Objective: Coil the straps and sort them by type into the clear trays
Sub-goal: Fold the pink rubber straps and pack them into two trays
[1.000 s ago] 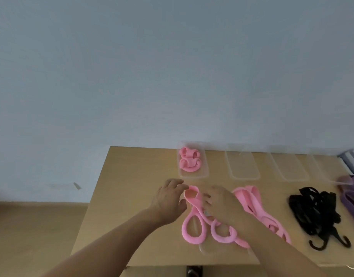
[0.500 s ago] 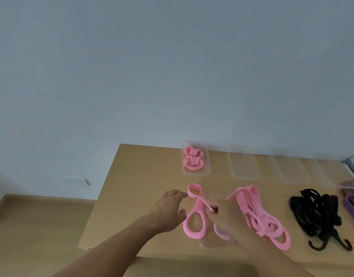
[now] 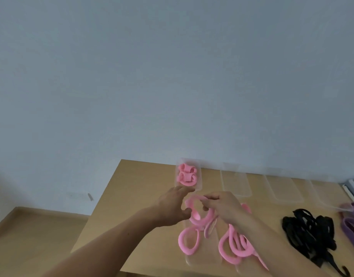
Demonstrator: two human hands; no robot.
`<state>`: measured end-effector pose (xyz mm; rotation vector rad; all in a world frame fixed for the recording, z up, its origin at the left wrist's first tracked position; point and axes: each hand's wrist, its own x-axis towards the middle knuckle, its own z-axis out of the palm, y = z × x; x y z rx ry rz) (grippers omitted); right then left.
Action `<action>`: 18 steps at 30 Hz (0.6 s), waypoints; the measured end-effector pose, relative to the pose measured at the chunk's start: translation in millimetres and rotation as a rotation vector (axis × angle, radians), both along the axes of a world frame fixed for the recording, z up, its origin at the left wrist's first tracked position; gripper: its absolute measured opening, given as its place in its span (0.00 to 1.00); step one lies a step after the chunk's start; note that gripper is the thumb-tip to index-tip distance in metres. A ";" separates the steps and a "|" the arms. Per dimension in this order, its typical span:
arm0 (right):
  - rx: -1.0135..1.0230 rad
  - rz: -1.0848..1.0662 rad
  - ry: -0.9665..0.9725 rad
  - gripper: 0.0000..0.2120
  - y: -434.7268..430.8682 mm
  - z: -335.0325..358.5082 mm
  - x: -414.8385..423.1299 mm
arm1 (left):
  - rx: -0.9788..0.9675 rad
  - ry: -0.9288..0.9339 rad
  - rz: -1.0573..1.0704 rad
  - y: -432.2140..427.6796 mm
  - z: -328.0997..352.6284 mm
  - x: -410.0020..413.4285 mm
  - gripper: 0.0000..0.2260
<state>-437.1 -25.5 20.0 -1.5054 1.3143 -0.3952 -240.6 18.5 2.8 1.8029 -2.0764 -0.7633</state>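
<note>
Low centre of the frame, the right hand pinches the pink strap, apparently to curl its loop, while the left hand braces beside it with its fingers loosely spread.

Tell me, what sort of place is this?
Likely a plain indoor workroom set up for sorting: a wooden table against a bare wall, a row of clear trays, and loose piles of pink straps and black straps.
</note>
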 end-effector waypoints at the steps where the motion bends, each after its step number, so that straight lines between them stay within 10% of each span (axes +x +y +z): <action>1: 0.015 0.003 -0.028 0.05 0.0 5.9 0.6 | -0.004 0.028 0.007 0.5 2.4 0.7 0.30; 11: 0.292 -0.080 -0.621 0.10 -3.5 49.7 24.7 | 0.072 0.861 0.157 13.7 44.2 15.2 0.29; 18: 0.156 -0.157 -0.718 0.09 0.9 70.1 34.5 | -0.114 0.913 0.223 15.8 59.7 11.5 0.21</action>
